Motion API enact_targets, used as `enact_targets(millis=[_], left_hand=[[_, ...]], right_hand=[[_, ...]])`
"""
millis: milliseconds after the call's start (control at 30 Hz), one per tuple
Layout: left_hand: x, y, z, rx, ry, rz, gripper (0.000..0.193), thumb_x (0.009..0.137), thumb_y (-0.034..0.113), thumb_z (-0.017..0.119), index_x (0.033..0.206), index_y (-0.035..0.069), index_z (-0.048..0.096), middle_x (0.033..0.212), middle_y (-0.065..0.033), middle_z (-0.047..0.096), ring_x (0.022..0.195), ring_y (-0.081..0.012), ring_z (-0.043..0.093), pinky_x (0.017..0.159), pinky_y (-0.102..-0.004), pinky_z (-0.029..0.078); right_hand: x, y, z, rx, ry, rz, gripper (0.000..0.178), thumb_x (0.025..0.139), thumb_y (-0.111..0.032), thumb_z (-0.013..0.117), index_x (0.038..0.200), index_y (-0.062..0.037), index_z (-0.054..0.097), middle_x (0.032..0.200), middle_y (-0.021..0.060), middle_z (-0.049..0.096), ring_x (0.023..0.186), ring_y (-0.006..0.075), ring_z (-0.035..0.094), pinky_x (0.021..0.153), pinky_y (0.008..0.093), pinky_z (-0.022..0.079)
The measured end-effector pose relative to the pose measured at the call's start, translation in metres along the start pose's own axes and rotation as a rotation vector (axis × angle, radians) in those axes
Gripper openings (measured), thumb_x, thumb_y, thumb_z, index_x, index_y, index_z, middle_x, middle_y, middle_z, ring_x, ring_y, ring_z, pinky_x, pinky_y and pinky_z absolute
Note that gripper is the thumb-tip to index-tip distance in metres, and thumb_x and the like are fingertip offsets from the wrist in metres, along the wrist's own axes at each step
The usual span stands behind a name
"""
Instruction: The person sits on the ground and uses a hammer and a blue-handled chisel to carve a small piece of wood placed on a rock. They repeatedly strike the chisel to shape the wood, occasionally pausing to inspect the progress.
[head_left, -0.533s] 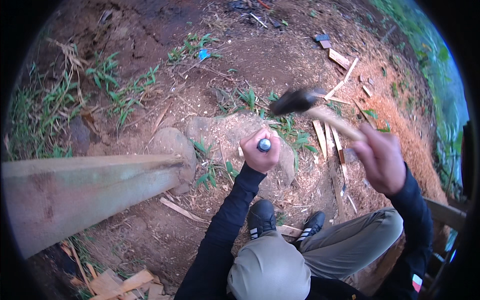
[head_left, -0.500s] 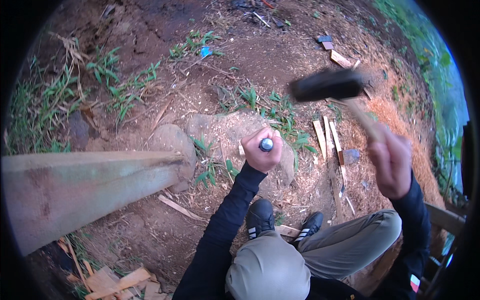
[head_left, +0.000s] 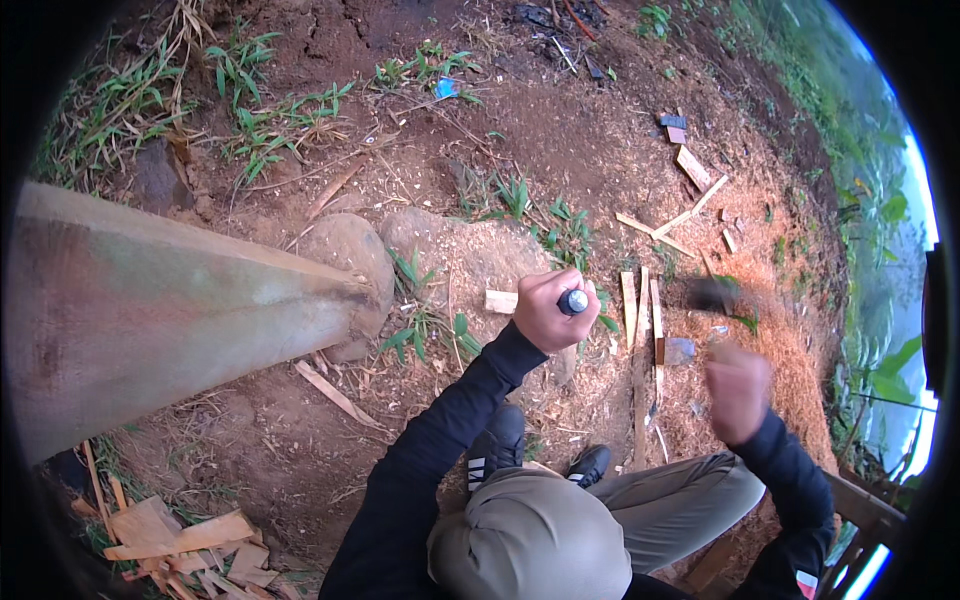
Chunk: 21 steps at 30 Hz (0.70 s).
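Observation:
My left hand is closed in a fist around an upright chisel. Only its dark handle end with a shiny metal cap shows; the blade is hidden below the fist. A short pale wood piece lies on a shavings-strewn flat stone, its right end hidden behind this hand. To the right, my right hand grips a hammer. The hammer's dark head is smeared by motion and stands apart from the chisel, its handle hardly visible.
A thick squared wooden post rests on a rounded stone at the left. Wood strips and a small greyish block lie right of my left hand. Orange shavings spread farther right. Offcuts are heaped at lower left.
My right hand and the hammer have come down and the hammer head looks smaller, farther from me. The view has shifted; my left hand still grips the chisel.

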<state>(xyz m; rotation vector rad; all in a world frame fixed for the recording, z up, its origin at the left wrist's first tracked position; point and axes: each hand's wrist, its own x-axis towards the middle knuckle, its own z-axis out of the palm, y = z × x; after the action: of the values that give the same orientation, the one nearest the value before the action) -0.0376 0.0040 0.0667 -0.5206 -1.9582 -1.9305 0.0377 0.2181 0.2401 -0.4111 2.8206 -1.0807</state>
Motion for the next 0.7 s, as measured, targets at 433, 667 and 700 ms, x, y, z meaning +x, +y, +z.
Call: enact_targets(millis=[433, 667, 700], left_hand=[[-0.001, 0.002, -0.006, -0.006, -0.068, 0.006, 0.027, 0.073, 0.008, 0.070, 0.061, 0.004, 0.047, 0.053, -0.0091, 0.047, 0.044, -0.0222, 0.050, 0.044, -0.0333, 0.039], [-0.015, -0.001, -0.007, 0.004, -0.057, -0.021, 0.025, 0.071, 0.007, 0.070, 0.060, 0.005, 0.047, 0.052, -0.0079, 0.046, 0.043, -0.0219, 0.050, 0.043, -0.0338, 0.038], [-0.010, -0.002, 0.002, -0.027, -0.074, -0.002, 0.025, 0.071, 0.007, 0.070, 0.060, 0.005, 0.047, 0.052, -0.0079, 0.046, 0.043, -0.0218, 0.050, 0.043, -0.0339, 0.038]], right_hand=[[-0.001, -0.006, 0.013, -0.274, -0.163, -0.090, 0.028, 0.102, -0.023, 0.047, 0.084, -0.0026, 0.053, 0.049, 0.0080, 0.044, 0.036, 0.0208, 0.037, 0.036, 0.0328, 0.029], [-0.020, -0.008, -0.008, 0.635, 0.301, -0.018, 0.040, 0.104, -0.042, 0.042, 0.085, -0.0066, 0.046, 0.052, -0.0010, 0.040, 0.038, 0.0091, 0.033, 0.034, 0.0274, 0.026], [-0.028, 0.010, 0.007, 0.067, 0.055, -0.022, 0.039, 0.104, -0.038, 0.042, 0.087, -0.0041, 0.050, 0.052, -0.0001, 0.043, 0.039, 0.0103, 0.038, 0.035, 0.0281, 0.028]])
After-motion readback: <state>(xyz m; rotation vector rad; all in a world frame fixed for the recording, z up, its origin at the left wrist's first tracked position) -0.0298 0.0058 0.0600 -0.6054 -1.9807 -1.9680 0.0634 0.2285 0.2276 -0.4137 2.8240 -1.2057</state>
